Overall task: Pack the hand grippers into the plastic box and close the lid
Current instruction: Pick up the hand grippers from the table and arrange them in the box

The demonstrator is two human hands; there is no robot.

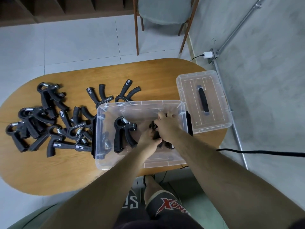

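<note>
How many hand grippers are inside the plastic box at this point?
2 visible: one gripper lies free in the box left of centre; another gripper is held in the left hand, under the right hand. More may be hidden beneath them.

Looks like a plain room in a home or small studio: pale grey tiled floor (74, 43), oval light-wood table (49, 176), wooden-legged chair with grey-green seat (163, 10), bare grey concrete wall (264, 80) carrying metal conduit pipe (237, 28) and white plug-in charger (206, 55).

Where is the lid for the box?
In the head view, the lid lies flat at the right end of the table, just to the right of the plastic box.
</note>
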